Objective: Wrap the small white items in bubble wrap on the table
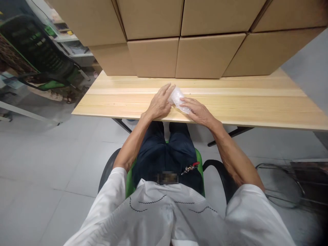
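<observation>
At a wooden counter [256,106], the right hand [196,110] holds crumpled translucent plastic wrap [176,97] between it and the left hand [159,103], whose grip is unclear.

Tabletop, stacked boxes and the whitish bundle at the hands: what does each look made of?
Tabletop: wood or wood-look laminate, smooth; pale, streaky grain runs along it.
Boxes: probably cardboard, matte; plain brown, flat faces.
Bundle: likely thin plastic, perhaps bubble wrap, slightly shiny; it looks translucent and crinkled. Its contents, if any, can't be told.
</observation>
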The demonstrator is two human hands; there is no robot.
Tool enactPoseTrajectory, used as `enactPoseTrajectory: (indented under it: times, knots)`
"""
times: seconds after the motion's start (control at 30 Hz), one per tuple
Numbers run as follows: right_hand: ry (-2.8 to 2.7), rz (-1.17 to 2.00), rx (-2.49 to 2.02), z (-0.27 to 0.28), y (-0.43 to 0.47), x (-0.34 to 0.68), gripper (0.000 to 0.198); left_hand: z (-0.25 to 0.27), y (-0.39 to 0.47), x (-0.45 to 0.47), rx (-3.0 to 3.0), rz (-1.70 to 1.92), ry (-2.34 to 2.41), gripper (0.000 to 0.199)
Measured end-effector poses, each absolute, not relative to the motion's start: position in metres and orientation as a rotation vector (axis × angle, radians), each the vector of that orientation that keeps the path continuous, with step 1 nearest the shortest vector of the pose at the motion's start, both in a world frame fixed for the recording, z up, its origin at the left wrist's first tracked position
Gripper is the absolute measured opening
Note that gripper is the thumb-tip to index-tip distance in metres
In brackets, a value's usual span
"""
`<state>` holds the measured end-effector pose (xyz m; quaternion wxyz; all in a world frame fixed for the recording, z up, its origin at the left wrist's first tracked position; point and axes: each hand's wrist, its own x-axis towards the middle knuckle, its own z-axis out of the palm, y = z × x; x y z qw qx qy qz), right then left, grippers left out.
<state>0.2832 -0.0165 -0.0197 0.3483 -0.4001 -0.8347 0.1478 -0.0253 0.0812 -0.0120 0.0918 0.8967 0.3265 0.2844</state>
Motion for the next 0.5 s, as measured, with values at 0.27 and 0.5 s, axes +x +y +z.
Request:
enactPoseTrajectory:
  times: [0.27, 0.5]
  knots:
    - [-1.691, 0.599, -1.033, -0.012, -0.025, 0.273, 0.025, 0.025, 0.065, 0.017, 2.895, 0.440, 1.012, 0.076]
    - [-1.288, 0.654, -0.983, 0.008, -0.002, 0.260, 0.091, 0.009, 0.079, 0.016, 2.307, 0.878, 1.138, 0.035]
